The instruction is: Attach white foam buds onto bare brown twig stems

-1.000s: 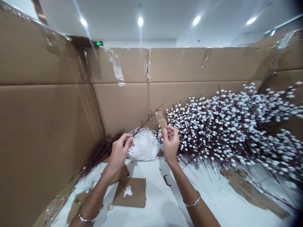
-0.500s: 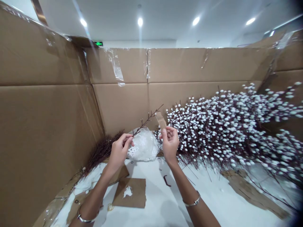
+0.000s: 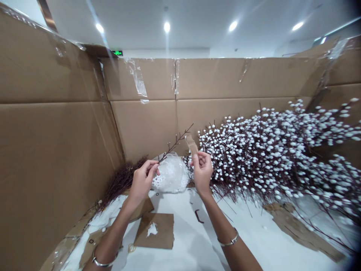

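My left hand [image 3: 143, 180] pinches the lower end of a thin bare brown twig [image 3: 176, 142] that slants up to the right. My right hand [image 3: 202, 170] is closed, its fingertips pressed together just right of the twig; what they hold is too small to make out. Between and behind the hands lies a clear plastic bag of small white beads [image 3: 170, 174] on the white table [image 3: 191, 241]. A small upright cardboard strip [image 3: 192, 145] stands just above my right hand.
A big heap of brown branches covered in white buds [image 3: 276, 150] fills the right side. Bare brown twigs [image 3: 121, 180] lie at the left. Cardboard walls [image 3: 56, 150] enclose the table on the left, back and right. Cardboard scraps [image 3: 155, 229] lie near my forearms.
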`<state>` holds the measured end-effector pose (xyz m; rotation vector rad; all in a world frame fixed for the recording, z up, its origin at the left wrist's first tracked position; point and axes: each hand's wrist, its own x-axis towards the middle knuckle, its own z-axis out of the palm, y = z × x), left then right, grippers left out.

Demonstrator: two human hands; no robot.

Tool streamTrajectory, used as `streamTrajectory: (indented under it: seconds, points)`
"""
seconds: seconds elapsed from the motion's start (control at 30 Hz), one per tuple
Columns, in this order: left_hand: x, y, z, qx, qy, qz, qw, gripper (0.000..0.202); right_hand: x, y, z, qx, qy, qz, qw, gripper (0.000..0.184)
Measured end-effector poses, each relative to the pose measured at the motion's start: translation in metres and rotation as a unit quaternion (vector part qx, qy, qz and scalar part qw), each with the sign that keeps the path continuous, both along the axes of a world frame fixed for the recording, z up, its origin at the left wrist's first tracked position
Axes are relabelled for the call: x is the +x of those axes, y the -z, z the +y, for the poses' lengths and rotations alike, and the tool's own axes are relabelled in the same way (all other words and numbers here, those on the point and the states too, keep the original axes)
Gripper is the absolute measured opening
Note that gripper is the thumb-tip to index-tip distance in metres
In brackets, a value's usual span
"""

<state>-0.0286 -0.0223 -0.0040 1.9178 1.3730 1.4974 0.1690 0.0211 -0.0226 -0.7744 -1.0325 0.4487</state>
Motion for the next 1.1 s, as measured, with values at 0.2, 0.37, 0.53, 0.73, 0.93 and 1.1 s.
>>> streamTrajectory:
  seconds: [0.2,0.37,0.53,0.73,0.93,1.1]
  points:
    - [0.0004,-0.0009,-0.0008,-0.001,0.002,-0.002,1.0,0.027,-0.0008,-0.0008,-0.0015,0.004,-0.002,-0.004,1.0,0.018]
    - [0.0001,-0.0006,0.0,0.006,0.002,-0.004,1.0,0.025,0.0001,-0.0013,-0.0021,0.002,-0.007,-0.002,1.0,0.018]
    - [0.0,-0.0015,-0.0009,0.003,0.003,-0.01,1.0,0.026,0.0003,-0.0022,-0.0036,-0.004,-0.006,-0.004,1.0,0.018]
    - [0.0,-0.0019,-0.0009,0.005,0.004,-0.01,1.0,0.026,-0.0006,-0.0025,-0.0039,-0.003,-0.008,-0.001,1.0,0.019]
    - [-0.0006,-0.0006,0.0006,0.007,-0.001,-0.005,1.0,0.026,0.0015,-0.0027,-0.0023,-0.001,-0.003,0.005,1.0,0.019]
    - [-0.0012,0.0007,0.0011,0.007,-0.005,-0.003,1.0,0.026,0.0021,-0.004,-0.0042,0.015,0.018,0.026,0.999,0.02]
